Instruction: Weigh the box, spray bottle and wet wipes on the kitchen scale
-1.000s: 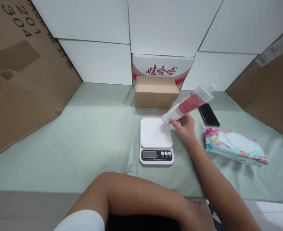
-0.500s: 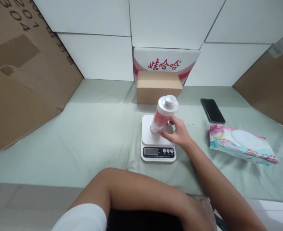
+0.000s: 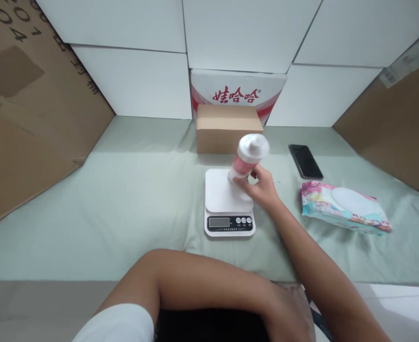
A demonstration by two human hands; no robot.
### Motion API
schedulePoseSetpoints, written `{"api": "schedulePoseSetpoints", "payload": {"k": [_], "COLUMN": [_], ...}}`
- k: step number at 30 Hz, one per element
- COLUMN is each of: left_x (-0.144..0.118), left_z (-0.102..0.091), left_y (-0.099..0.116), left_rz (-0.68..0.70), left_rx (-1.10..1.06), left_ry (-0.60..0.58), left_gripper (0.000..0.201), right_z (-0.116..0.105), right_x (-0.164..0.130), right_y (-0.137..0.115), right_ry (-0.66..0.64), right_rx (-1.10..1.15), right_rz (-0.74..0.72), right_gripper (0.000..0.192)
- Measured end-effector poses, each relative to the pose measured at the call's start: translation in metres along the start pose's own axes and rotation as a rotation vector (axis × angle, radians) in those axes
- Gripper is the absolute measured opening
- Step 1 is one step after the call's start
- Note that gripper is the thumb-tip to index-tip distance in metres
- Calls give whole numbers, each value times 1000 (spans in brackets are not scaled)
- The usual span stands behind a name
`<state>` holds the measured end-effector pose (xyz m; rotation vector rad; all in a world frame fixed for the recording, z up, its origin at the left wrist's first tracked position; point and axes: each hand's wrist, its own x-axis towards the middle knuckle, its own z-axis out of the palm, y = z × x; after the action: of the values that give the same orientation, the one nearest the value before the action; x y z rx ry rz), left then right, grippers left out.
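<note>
My right hand (image 3: pixel 261 186) is closed around the lower part of a white bottle (image 3: pixel 246 159) with a pink label and a white stepped cap. The bottle leans to the right over the back right part of a white kitchen scale (image 3: pixel 228 202). My hand and fingers hide part of its base. On the front of the scale are a small display, which looks blank, and a few round buttons. Along the table's near edge lies my left forearm; my left hand (image 3: pixel 289 313) is at the bottom, its fingers not visible.
Behind the scale stands a brown cardboard box (image 3: pixel 227 135), with a white and red carton (image 3: pixel 237 88) at its back. To the right lie a black phone (image 3: pixel 306 161) and a pack of wipes (image 3: pixel 346 207). Large cardboard panels (image 3: pixel 24 123) flank the green cloth (image 3: pixel 141 190).
My right hand has moved the bottle up and back from the middle of the scale's plate toward its back right corner. My left arm stays in place. The view has shifted slightly.
</note>
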<state>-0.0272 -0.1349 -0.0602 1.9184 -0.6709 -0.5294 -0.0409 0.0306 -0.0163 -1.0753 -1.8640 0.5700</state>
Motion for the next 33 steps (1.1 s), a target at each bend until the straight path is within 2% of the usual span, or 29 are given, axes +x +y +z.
{"api": "schedulePoseSetpoints", "payload": {"k": [3, 6, 9, 12, 14, 16, 18, 19, 20, 22, 23, 25, 26, 27, 28, 29, 30, 31, 32, 33], "left_x": [1, 6, 12, 12, 10, 8, 3, -1, -9, -37, -59, -118, -153, -190, -226, -261, -292, -318, -338, -352], "left_z": [-5, 0, 5, 6, 5, 7, 8, 8, 5, -6, -16, -39, -51, -60, -67, -71, -72, -70, -66, -61], "left_y": [3, -4, -14, -16, -13, -8, 1, 8, 17, 38, 49, 72, 81, 87, 91, 91, 87, 80, 71, 60], "left_rz": [-18, 50, 131, 64, 9, -2, 40, 77, 115, 194, 205, 196, 113, 24, -82, -193, -283, -340, -360, -361], "left_rx": [-12, 58, 163, 150, 102, 78, 56, 28, -13, -118, -154, -102, -17, 75, 155, 206, 225, 210, 162, 117], "left_ry": [-31, 8, 99, 68, 26, 30, 86, 153, 267, 637, 905, 1428, 1688, 1996, 2241, 2437, 2590, 2692, 2738, 2712], "left_gripper": [18, 16, 20, 22, 20, 18, 17, 17, 16, 14, 17, 22, 27, 32, 39, 42, 40, 37, 37, 41], "right_z": [-13, -25, -33, -35, -35, -36, -38, -38, -39, -36, -34, -24, -18, -11, -5, 2, 7, 12, 16, 20], "right_x": [11, 18, 19, 19, 22, 24, 24, 23, 21, 16, 15, 16, 19, 25, 32, 41, 49, 58, 65, 70], "right_y": [24, 48, 68, 85, 94, 99, 97, 93, 87, 68, 59, 42, 37, 35, 35, 38, 43, 49, 55, 61], "right_ry": [271, 451, 515, 544, 563, 581, 617, 649, 687, 741, 742, 668, 610, 554, 508, 473, 443, 421, 395, 368], "right_rx": [-123, -170, -183, -212, -226, -236, -257, -270, -282, -290, -276, -208, -160, -105, -48, 8, 62, 115, 162, 199], "right_rz": [108, 225, 307, 345, 357, 371, 371, 356, 323, 201, 125, -7, -38, -34, 0, 54, 116, 170, 204, 215], "right_gripper": [30, 34, 41, 44, 46, 47, 58, 67, 77, 88, 85, 71, 67, 66, 68, 71, 75, 78, 80, 82]}}
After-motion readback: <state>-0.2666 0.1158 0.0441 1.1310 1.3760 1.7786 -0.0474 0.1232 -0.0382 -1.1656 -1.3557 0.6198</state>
